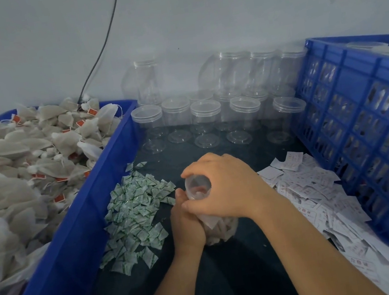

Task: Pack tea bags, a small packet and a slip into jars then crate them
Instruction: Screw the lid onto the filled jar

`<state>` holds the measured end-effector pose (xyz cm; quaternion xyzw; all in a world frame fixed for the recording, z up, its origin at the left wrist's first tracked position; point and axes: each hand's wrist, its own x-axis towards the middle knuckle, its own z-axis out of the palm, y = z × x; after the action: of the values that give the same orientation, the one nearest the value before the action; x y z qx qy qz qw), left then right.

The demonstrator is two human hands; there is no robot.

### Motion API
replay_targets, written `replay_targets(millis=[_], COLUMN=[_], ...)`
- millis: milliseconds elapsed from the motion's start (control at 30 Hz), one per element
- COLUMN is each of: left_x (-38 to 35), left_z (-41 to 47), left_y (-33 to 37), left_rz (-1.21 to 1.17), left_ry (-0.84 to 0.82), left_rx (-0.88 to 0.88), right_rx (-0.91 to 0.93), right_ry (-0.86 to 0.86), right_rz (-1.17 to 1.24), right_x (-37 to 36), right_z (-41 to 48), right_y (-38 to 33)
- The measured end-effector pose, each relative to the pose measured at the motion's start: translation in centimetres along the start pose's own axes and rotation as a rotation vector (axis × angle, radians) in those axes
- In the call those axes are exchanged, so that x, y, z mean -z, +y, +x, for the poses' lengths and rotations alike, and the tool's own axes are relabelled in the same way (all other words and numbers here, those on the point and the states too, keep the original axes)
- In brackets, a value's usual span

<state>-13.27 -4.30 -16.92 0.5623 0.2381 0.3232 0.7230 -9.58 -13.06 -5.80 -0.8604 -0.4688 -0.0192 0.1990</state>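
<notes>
Your left hand (188,225) and right hand (223,188) grip one jar (198,187) holding tea bags (223,229), still uncrated; many empty jars (206,115) remain.

Both hands clasped round one jar.
The left hand (187,222) grips the jar (223,230) low on its left side. The right hand (223,188) wraps over the upper part, forefinger arched beside the mouth and thumb lying across the near side. Both forearms are bare.
</notes>
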Motion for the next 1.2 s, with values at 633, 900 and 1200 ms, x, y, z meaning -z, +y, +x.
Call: replay_targets(millis=[633, 900, 1200], left_x=[0.1, 0.2, 0.1], left_z=[-0.8, -0.6, -0.7], left_y=[1.1, 1.1, 1.0], left_rz=[0.118, 0.226, 0.16], left_ry=[0.009, -0.011, -0.016], left_rx=[-0.026, -0.089, -0.069], right_rx=[-0.002, -0.024, -0.156], right_ry=[0.092, 0.152, 0.3], right_rz=[-0.004, -0.007, 0.012], right_x=[-0.6, -1.2, -2.6], right_z=[-0.1, -0.7, -0.9], right_y=[0.2, 0.0, -0.7])
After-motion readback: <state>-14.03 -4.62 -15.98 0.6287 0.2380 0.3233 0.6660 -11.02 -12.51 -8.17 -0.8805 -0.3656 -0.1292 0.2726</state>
